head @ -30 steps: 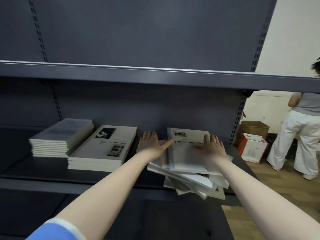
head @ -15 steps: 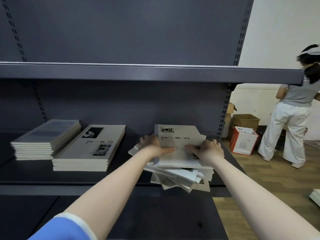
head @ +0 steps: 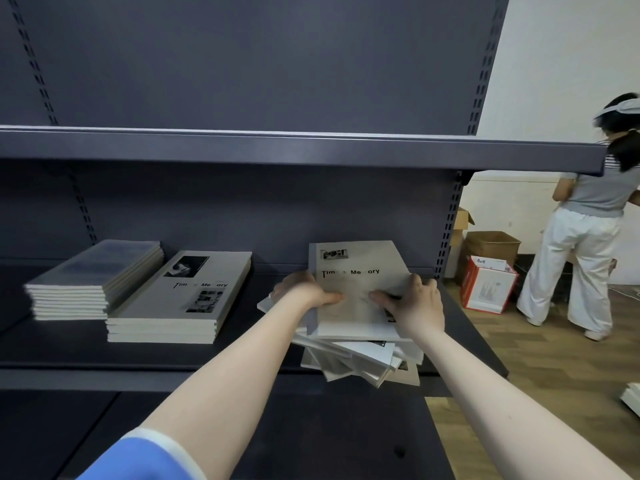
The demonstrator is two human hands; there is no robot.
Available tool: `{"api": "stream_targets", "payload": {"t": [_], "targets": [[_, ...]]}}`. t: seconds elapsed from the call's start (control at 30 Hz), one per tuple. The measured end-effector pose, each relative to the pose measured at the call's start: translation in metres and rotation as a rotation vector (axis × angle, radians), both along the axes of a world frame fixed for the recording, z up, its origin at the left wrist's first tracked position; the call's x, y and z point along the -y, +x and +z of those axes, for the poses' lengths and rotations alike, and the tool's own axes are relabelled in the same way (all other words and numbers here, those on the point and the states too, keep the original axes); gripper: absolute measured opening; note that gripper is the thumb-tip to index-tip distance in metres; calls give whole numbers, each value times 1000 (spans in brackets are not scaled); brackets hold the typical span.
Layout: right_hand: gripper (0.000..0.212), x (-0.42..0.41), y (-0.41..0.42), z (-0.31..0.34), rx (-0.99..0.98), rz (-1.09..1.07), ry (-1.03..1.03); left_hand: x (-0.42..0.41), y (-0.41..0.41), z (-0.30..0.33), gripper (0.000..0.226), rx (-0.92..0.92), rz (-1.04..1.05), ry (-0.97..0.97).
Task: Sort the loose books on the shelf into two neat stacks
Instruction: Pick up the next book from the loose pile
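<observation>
While both hands clamp the top book [head: 356, 289], thumbs pressed on its cover and fingers curled under its side edges, the risk sits right beneath those fingers. The left hand [head: 304, 292] and right hand [head: 414, 304] hold it just above the loose pile [head: 360, 362], which fans crookedly and juts past the shelf [head: 173, 372] lip. Drag one slick cover and the lower copies could likely slide off the front. These are thin, flat, pale softcovers with matte faces and square corners. Left of the left hand's fingers wait two tidy stacks [head: 180, 306].
</observation>
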State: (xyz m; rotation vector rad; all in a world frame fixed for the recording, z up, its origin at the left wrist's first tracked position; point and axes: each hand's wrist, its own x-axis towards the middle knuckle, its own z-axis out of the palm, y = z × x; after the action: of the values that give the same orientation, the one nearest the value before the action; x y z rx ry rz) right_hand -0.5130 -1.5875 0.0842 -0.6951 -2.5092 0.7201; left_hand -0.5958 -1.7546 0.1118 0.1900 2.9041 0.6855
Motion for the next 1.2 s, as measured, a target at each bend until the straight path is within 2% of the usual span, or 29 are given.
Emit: {"api": "stream_targets", "payload": {"t": [0.2, 0.4, 0.57, 0.63, 0.77, 0.93, 1.2], "targets": [[89, 3, 1, -3, -68, 20, -40, 11, 3, -8, 79, 17, 33, 354], [88, 22, -7, 5, -46, 93, -30, 36, 6, -22, 65, -156, 67, 564], [103, 55, -21, 14, -47, 141, -53, 73, -5, -29, 69, -182, 43, 659], [106, 73, -28, 17, -43, 151, -52, 92, -9, -26, 64, -193, 21, 694], [107, 117, -41, 23, -4, 168, -54, 134, -16, -21, 48, -235, 15, 727], [111, 177, -60, 27, 29, 177, -53, 196, -43, -24, 49, -231, 2, 747], [104, 251, -95, 14, 46, 167, -91, 271, -80, -32, 48, -236, -16, 704]]}}
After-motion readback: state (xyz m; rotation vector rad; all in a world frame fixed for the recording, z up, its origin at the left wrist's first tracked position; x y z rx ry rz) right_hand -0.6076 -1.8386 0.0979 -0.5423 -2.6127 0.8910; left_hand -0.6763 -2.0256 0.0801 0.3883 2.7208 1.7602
